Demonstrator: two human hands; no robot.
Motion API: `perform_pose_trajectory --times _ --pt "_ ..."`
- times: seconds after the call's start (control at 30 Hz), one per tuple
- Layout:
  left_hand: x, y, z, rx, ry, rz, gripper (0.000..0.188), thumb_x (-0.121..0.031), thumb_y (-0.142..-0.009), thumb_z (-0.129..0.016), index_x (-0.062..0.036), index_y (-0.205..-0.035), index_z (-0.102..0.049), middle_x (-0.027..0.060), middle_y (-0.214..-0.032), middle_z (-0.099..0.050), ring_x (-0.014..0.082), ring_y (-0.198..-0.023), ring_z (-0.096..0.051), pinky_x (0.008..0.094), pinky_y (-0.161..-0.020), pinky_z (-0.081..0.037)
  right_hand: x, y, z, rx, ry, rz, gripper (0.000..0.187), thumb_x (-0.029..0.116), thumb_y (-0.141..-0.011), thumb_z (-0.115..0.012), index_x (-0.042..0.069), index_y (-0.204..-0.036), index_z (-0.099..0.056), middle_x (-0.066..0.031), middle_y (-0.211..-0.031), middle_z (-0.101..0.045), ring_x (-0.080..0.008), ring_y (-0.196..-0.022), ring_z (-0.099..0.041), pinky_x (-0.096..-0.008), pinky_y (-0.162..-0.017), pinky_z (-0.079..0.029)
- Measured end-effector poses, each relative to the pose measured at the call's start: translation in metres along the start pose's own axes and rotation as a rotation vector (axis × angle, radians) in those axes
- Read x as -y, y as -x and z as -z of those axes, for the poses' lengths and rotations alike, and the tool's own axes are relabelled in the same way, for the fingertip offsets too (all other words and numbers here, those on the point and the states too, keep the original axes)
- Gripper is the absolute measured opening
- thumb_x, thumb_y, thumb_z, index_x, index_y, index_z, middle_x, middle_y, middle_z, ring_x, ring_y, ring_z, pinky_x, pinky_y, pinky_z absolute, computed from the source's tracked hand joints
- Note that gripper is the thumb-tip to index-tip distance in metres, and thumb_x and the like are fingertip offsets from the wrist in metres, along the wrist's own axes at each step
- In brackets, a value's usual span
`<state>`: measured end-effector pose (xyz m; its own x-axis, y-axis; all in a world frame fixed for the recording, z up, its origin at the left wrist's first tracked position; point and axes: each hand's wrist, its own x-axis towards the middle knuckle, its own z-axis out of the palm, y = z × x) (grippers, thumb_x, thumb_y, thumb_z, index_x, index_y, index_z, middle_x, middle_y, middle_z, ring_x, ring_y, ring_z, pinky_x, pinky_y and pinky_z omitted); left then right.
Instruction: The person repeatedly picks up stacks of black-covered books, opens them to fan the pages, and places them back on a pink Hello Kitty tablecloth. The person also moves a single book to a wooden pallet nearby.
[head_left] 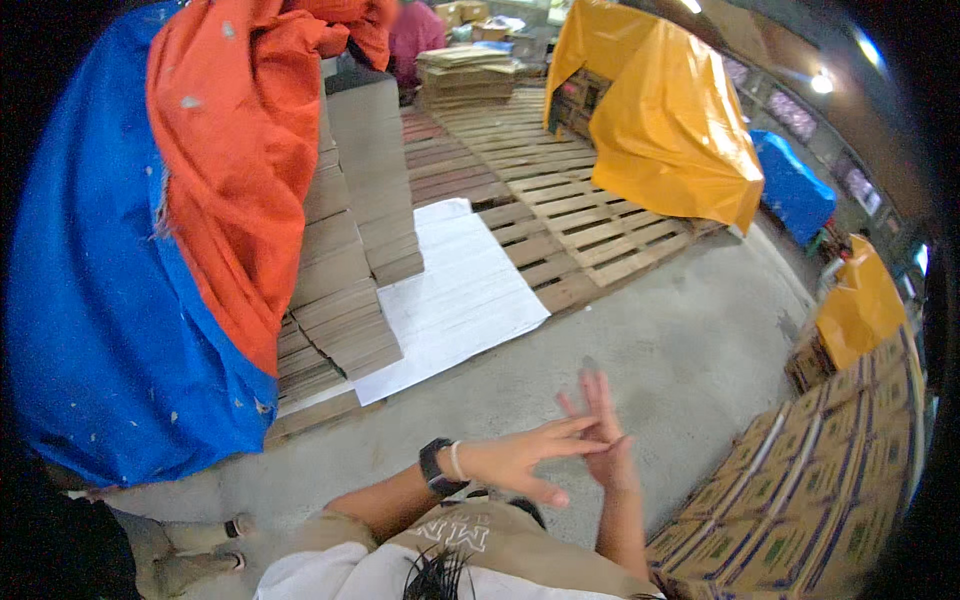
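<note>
Both of my hands are up in front of my body, over the grey floor. My left hand [520, 462], with a black watch [438, 467] and a pale band at its wrist, reaches across to the right with its fingers apart. Its fingertips meet or overlap the fingers of my right hand [608, 440]; whether they touch is hard to tell. My right hand points away from me, fingers stretched out and a little blurred. I see nothing held in either one. Ahead to the left, tall stacks of flat brown cardboard [345, 270] stand beside a white sheet [465, 295].
Blue tarp [80, 300] and orange cloth [235, 170] cover a pile at left. Wooden pallets [590, 215] lie ahead, with a yellow tarp [665, 120] over goods. Printed cartons [800, 500] are stacked at right. Another person's legs [185, 550] show at lower left.
</note>
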<state>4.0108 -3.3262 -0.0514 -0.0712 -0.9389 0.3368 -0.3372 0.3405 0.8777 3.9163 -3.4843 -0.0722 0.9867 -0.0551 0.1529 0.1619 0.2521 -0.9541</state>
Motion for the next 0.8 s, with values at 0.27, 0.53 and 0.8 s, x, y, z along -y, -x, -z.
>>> perform_pose_trajectory --times 0.27,0.53,0.8 --pt "0.150 -0.113 0.202 -0.131 0.045 0.034 0.081 -0.054 -0.077 -0.060 -0.0169 -0.141 -0.026 0.0226 -0.147 -0.001 0.0368 -0.136 0.000 0.0496 -0.107 -0.010 -0.033 -0.252 0.126 0.342 0.030 -0.012 0.118 0.083 -0.058 -0.047 0.013 -0.144 -0.007 -0.0136 -0.149 -0.002 -0.0419 -0.132 -0.016 -0.0545 -0.104 -0.020" --pt "0.220 -0.096 0.445 -0.702 -0.164 0.309 0.073 -0.054 -0.082 -0.055 -0.0089 -0.135 -0.036 0.0150 -0.147 -0.018 0.0304 -0.136 -0.013 0.0416 -0.110 -0.009 -0.052 -0.612 0.196 0.172 -0.174 -0.022 0.088 0.061 -0.081 -0.049 -0.001 -0.138 -0.023 -0.0180 -0.145 -0.021 -0.0314 -0.129 -0.032 -0.0449 -0.095 -0.038" --pt "0.311 0.052 0.636 -2.103 0.448 0.052 0.044 -0.044 -0.090 -0.044 -0.0107 -0.117 -0.051 0.0056 -0.122 -0.050 0.0198 -0.116 -0.042 0.0362 -0.096 -0.032 -0.139 -0.918 0.179 0.380 0.100 -0.313 0.038 0.030 -0.090 -0.051 0.000 -0.113 -0.054 -0.0117 -0.106 -0.062 -0.0208 -0.098 -0.058 -0.0348 -0.085 -0.044"
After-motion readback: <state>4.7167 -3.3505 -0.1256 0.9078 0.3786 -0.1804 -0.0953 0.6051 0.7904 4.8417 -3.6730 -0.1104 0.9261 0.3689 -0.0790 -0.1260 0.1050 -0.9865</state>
